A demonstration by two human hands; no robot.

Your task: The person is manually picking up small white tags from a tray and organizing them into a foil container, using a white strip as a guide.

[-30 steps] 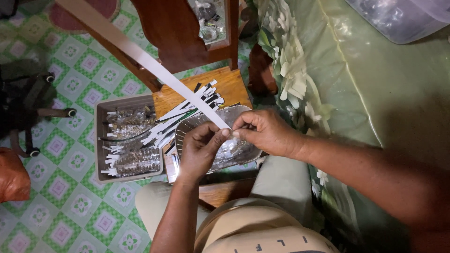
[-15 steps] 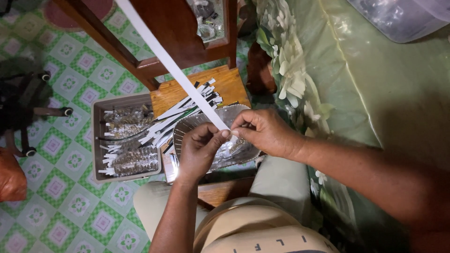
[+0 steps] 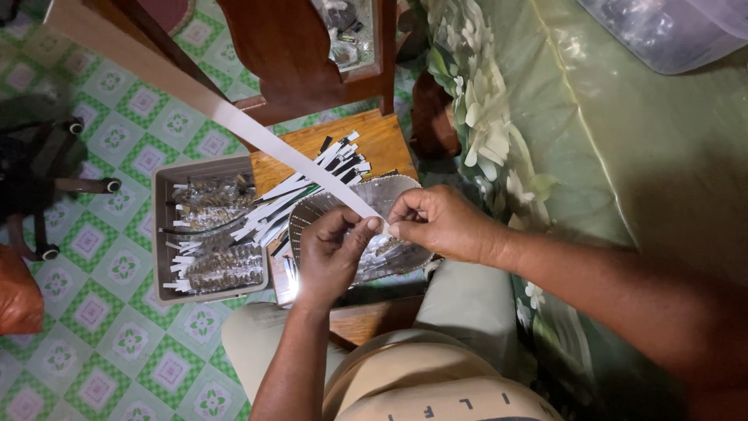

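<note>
the left hand (image 3: 331,253) and the right hand (image 3: 440,226) meet above the round shallow silver tray (image 3: 389,199), which stands on the small brown wooden bench (image 3: 374,140) near its front edge. both pinch the near end of a long white paper strip (image 3: 257,136); each grip is pressed together on it, thumb against fingertips, the two just beside each other. the strip runs up and away, over the far left corner of the bench, toward the camera. the step in hand seems to be the working of the strip end, maybe folding or tearing it. the next move, i judge, calls for a steady hold and small finger work. a pile of short white and black paper strips (image 3: 312,191) lies across the bench's left edge, and a grey rectangular plastic tray (image 3: 160,234) stands on the green tiled floor (image 3: 101,343) beside it.
</note>
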